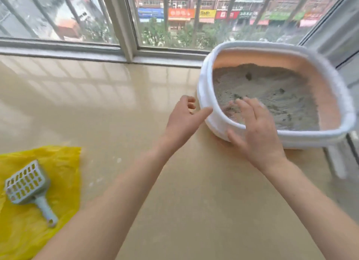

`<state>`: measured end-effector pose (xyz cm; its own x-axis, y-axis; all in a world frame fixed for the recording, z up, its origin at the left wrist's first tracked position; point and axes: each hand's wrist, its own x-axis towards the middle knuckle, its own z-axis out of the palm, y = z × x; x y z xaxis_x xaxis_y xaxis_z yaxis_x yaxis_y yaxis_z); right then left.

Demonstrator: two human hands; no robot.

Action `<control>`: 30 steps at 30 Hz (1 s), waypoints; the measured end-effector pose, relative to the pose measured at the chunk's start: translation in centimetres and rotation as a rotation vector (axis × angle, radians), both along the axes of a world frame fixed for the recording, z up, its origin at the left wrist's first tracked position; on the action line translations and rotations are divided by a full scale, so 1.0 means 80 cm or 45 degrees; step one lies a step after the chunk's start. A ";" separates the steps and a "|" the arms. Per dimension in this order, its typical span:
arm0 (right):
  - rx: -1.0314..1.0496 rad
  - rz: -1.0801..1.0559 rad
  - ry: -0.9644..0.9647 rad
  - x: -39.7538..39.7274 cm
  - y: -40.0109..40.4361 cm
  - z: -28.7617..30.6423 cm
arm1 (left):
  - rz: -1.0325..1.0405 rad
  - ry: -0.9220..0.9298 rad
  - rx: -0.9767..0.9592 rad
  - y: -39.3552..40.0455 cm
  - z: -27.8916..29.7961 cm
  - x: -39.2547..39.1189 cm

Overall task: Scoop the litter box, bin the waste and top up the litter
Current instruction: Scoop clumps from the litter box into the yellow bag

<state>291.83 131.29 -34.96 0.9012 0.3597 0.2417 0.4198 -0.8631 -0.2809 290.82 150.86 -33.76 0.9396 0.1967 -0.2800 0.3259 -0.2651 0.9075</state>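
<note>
Both hands empty, fingers loose: left hand (181, 121) nearer the scoop (29, 187), well back-left, handle toward you.

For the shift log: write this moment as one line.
left hand open at litter box rim | right hand open over rim | scoop on yellow bag

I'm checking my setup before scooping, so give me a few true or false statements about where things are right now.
1. The scoop lies on the yellow bag. True.
2. The left hand holds the scoop. False: it holds nothing, its fingers near the litter box rim.
3. The litter box holds grey litter. True.
4. The right hand is by the bag. False: it is over the box's near rim.
</note>
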 end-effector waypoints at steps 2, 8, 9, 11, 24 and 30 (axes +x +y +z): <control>-0.075 0.034 0.115 0.026 -0.051 -0.002 | 0.024 0.057 -0.029 -0.031 -0.001 0.038; -0.435 0.178 0.466 0.071 -0.130 -0.020 | 0.183 0.342 0.220 -0.081 -0.030 0.120; -0.497 0.193 0.511 0.074 -0.134 -0.022 | 0.225 0.381 0.247 -0.083 -0.036 0.130; -0.548 0.221 0.530 0.079 -0.137 -0.023 | 0.270 0.447 0.239 -0.083 -0.048 0.147; -0.421 0.402 0.418 0.091 -0.131 -0.030 | 0.324 0.485 0.271 -0.053 -0.078 0.160; -0.439 0.448 0.395 0.084 -0.095 -0.031 | 0.355 0.466 0.247 -0.014 -0.079 0.144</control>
<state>298.58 123.71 -37.47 0.7231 0.6616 -0.1986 0.6410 -0.7498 -0.1641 302.35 149.76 -40.07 0.6904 0.5078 -0.5152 0.6966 -0.2747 0.6628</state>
